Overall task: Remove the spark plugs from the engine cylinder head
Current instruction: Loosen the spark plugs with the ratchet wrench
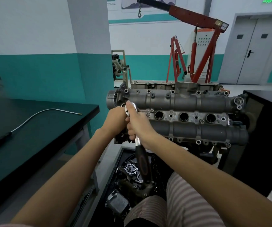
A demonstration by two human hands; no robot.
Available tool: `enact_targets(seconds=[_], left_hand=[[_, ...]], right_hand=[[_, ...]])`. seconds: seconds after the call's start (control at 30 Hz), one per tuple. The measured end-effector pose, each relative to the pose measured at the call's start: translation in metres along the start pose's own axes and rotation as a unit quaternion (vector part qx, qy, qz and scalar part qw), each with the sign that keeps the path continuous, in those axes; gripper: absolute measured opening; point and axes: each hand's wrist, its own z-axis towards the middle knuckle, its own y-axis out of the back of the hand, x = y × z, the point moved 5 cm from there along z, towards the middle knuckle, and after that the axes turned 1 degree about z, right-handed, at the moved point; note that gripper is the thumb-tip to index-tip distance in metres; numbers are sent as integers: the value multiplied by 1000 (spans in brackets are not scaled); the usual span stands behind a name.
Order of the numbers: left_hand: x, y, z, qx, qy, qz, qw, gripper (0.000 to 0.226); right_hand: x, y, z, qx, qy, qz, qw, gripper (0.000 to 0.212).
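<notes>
A grey engine cylinder head [189, 102] lies on a stand in front of me, with three open spark plug wells [184, 116] in a row along its middle. A ratchet wrench [141, 153] with a chrome head and a black and red handle stands over the leftmost well, which my hands hide. My right hand [140, 126] grips the wrench shaft just below the head, its thumb pressed on the chrome head. My left hand [115, 119] holds the wrench head from the left side. No spark plug shows.
A dark green workbench [50, 128] at the left carries a flexible pick-up tool [33, 117]. Below the engine a black tray [115, 169] holds several loose engine parts. A red engine crane [200, 46] stands behind, and a black cabinet [266, 128] at the right.
</notes>
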Motion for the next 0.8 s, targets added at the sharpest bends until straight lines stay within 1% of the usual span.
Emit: enact_targets(seconds=[0.07,0.1,0.13,0.17,0.2,0.23,0.27,0.3,0.33,0.37,0.4,0.43,0.47,0.5,0.57,0.63,0.73,0.8], left_hand=[[-1,0,-2,-4,14,15,1000,36],[-2,-1,-3,-1,17,21,1000,36],[-2,-1,-4,-1,14,19,1000,30],[-2,-1,-4,-9,7,-4,1000,22],[-2,2,-5,-25,-4,-42,999,17],[-2,6,-6,-41,-18,-87,995,17],[-4,10,-6,-52,-36,-118,991,21],[-6,13,-7,-50,-53,-135,988,26],[-6,13,-8,-39,-61,-144,987,27],[-5,12,-9,-37,-62,-147,986,25],[-4,12,-9,-49,-60,-145,986,22],[-3,11,-9,-59,-62,-136,987,17],[-2,9,-9,-58,-59,-120,989,8],[-1,7,-7,-49,-52,-106,992,6],[1,3,-4,-31,-43,-84,995,16],[1,3,-3,-30,-36,-88,995,14],[-1,1,-5,-23,-13,-43,999,16],[1,-2,-5,-15,14,-11,1000,25]], right_hand=[[-3,-8,-1,2,-10,49,999,51],[-2,-9,-2,8,-14,49,999,52],[0,-7,-1,8,-6,12,1000,53],[3,-1,1,-1,16,-71,997,55],[9,6,4,-13,53,-188,981,56],[18,12,5,-21,92,-307,947,57],[28,17,7,-24,123,-404,906,57],[36,21,10,-22,134,-476,869,56],[42,23,12,-18,134,-525,840,56],[46,24,15,-16,134,-557,819,57],[48,24,18,-14,137,-572,809,57],[47,23,19,-11,138,-568,811,57],[43,22,19,-8,133,-542,830,57],[39,22,18,-6,120,-498,859,57],[30,23,14,10,66,-389,919,58],[21,22,10,24,20,-289,957,57],[6,10,5,1,-1,-103,995,54],[-6,-7,2,-12,-19,24,999,54]])
